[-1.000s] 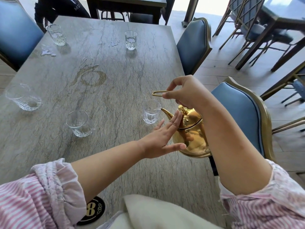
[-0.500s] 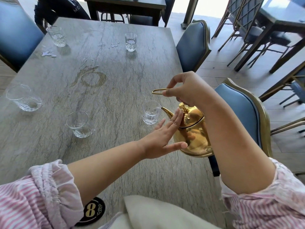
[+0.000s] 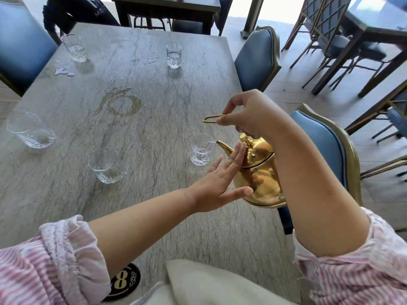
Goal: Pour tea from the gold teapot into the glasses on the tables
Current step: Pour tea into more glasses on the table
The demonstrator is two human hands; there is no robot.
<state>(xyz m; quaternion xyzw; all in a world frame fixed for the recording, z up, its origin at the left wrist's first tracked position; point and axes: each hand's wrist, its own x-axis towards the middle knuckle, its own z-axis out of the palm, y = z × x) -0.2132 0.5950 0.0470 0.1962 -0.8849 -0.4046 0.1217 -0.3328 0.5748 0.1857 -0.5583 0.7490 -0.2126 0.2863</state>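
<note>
The gold teapot (image 3: 261, 172) hangs tilted over the right edge of the grey marble table (image 3: 132, 95). My right hand (image 3: 248, 115) grips its thin wire handle from above. My left hand (image 3: 222, 183) lies flat, fingers apart, against the lid and belly of the pot. The spout touches the rim of a small clear glass (image 3: 200, 149), and a thin clear stream runs into it. Two more glasses (image 3: 105, 165) (image 3: 30, 130) stand to the left. Two others (image 3: 174, 55) (image 3: 74, 47) stand at the far end.
Blue padded chairs (image 3: 326, 146) (image 3: 256, 58) line the right side, another blue chair (image 3: 19, 47) is at the far left. A black number-8 disc (image 3: 124, 281) and a cream cloth (image 3: 209, 285) lie at the near edge. Water drops (image 3: 63, 71) and a ring stain (image 3: 123, 104) mark the tabletop.
The teapot has tipped further forward, so its spout has moved up to the glass rim and liquid now flows. Both hands keep their hold.
</note>
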